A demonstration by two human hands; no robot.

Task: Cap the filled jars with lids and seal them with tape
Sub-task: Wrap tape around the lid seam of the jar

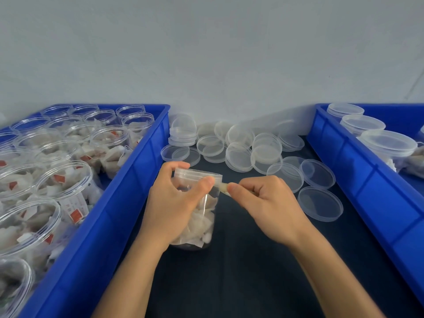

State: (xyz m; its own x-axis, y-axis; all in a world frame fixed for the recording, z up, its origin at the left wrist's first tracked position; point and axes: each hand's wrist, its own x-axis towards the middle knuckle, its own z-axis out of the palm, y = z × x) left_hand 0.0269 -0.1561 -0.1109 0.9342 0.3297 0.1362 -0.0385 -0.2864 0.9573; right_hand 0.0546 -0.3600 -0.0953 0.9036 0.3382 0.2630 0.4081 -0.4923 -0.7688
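Observation:
A clear plastic jar (202, 223) filled with white sachets stands on the dark table, tilted slightly, with a clear lid (195, 174) on top. My left hand (174, 200) grips its upper part, thumb pressed just under the lid's rim. My right hand (263, 203) pinches a short strip of translucent tape (222, 188) that runs from the lid's edge toward my fingertips. The tape roll is not visible.
A blue crate (128, 198) on the left holds several open filled jars (66, 182). Several loose clear lids (243, 150) lie at the table's back and right. Another blue crate (358, 177) on the right holds capped jars (387, 145). A grey wall stands behind.

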